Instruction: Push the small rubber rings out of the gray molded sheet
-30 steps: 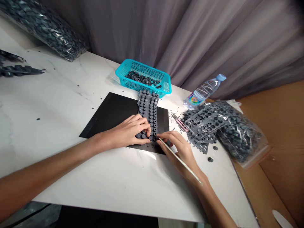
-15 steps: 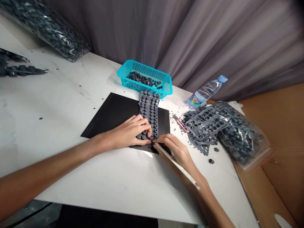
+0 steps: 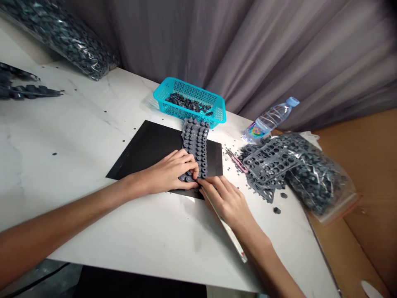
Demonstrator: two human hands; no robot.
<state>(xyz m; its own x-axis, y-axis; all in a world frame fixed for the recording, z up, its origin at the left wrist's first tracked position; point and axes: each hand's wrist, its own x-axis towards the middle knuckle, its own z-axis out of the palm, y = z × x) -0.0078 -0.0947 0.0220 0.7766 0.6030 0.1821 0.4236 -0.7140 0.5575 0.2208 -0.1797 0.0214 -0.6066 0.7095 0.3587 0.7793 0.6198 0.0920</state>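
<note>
A dark grey moulded rubber sheet [image 3: 196, 140] with rows of round, ring-topped parts lies on a black mat [image 3: 151, 145]. My left hand [image 3: 173, 171] rests over the sheet's near end, with curled fingers and thumb gripping its edge. At that same corner, my right hand [image 3: 228, 198] is closed around a slim white-handled tool [image 3: 232, 238] with a red mark at its rear end. The tool's tip sits between the two hands, mostly covered by fingers, so its kind cannot be made out.
Behind the sheet stands a turquoise basket [image 3: 166, 108] of loose dark parts. To the right are pink-handled tweezers [image 3: 237, 160], punched-out sheets [image 3: 263, 165], a plastic bottle [image 3: 269, 120] and a bag of parts [image 3: 322, 182]. A larger bag [image 3: 71, 45] lies far left.
My right hand has turned, and the tool's rear end has swung left and toward me. My left hand stays in place on the sheet.
</note>
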